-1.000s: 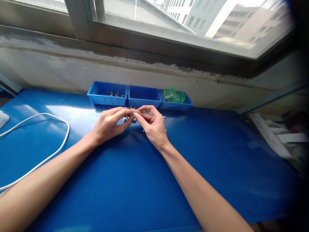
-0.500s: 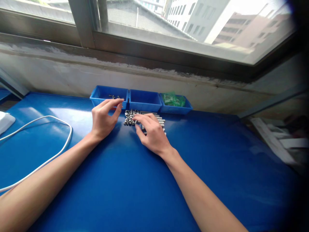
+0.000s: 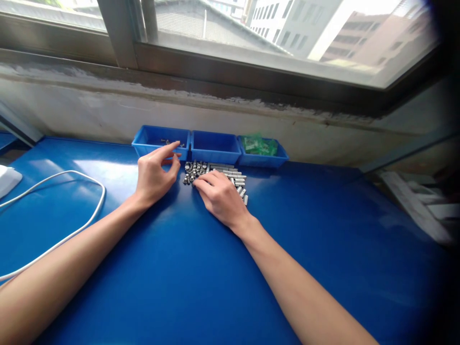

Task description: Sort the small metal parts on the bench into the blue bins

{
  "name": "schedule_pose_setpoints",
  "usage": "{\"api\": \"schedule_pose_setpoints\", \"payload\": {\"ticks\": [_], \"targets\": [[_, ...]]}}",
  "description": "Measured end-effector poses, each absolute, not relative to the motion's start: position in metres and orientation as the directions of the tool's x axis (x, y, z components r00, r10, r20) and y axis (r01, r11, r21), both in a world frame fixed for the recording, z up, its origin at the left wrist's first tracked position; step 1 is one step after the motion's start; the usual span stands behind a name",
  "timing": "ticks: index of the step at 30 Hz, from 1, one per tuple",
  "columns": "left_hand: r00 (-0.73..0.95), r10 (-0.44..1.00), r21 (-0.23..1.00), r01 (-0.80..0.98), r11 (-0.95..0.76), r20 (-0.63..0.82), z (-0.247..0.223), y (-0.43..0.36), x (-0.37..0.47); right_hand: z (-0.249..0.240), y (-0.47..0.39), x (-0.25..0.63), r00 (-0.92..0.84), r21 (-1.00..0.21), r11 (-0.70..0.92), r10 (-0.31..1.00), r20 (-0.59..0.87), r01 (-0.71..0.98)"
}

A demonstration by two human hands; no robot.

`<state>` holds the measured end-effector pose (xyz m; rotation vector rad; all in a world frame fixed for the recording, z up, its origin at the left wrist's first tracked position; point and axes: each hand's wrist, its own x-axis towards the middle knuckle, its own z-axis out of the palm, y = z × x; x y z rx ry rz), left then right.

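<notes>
My left hand (image 3: 155, 175) hovers just in front of the left blue bin, its index finger stretched out and the thumb apart from it; nothing shows in it. At the near edge of a pile of small shiny metal screws (image 3: 194, 168), my right hand (image 3: 222, 197) has its thumb and fingertips drawn together. Whatever lies between those fingertips is too small to make out. Several silvery metal rods (image 3: 237, 176) lie beside the screws, partly hidden behind my right hand.
Three blue bins stand side by side along the wall: the left bin (image 3: 143, 139) holds a few small metal pieces, the middle bin (image 3: 215, 155) shows a bare inside, and the right bin (image 3: 264, 160) contains green packets (image 3: 260, 145). A white cable (image 3: 97, 211) curves across the blue table (image 3: 187, 278).
My right hand's fingers have come down from over the screws to the pile's near edge and closed together, uncovering more rods. My left hand has hardly moved; its index finger lifts slightly away from the thumb.
</notes>
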<state>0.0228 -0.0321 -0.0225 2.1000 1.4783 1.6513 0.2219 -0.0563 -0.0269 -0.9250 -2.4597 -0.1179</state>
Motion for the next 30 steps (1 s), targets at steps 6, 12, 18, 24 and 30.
{"api": "schedule_pose_setpoints", "payload": {"ticks": [6,12,18,24,30], "targets": [[0.154,0.646,0.406,0.663,-0.629,0.748,-0.0194,-0.0358,0.0235,-0.0288,-0.0562,0.2201,-0.618,-0.096,0.761,0.586,0.524,0.641],[0.258,0.629,0.379,0.613,-0.693,0.733,-0.0262,-0.0359,0.0232,-0.0292,-0.0569,0.2212,-0.435,-0.314,0.756,0.606,0.666,0.574],[0.347,0.595,0.359,0.548,-0.756,0.725,-0.0262,-0.0383,0.0230,-0.0230,-0.0541,0.2222,-0.092,-0.635,0.601,0.757,0.647,0.485],[0.427,0.569,0.321,0.524,-0.789,0.702,-0.0261,-0.0404,0.0219,-0.0239,-0.0559,0.2194,-0.018,-0.858,0.463,0.882,0.471,0.223],[0.435,0.532,0.282,0.518,-0.808,0.727,-0.0247,-0.0417,0.0225,-0.0204,-0.0593,0.2131,-0.066,-0.930,0.365,0.930,0.362,0.038]]}}
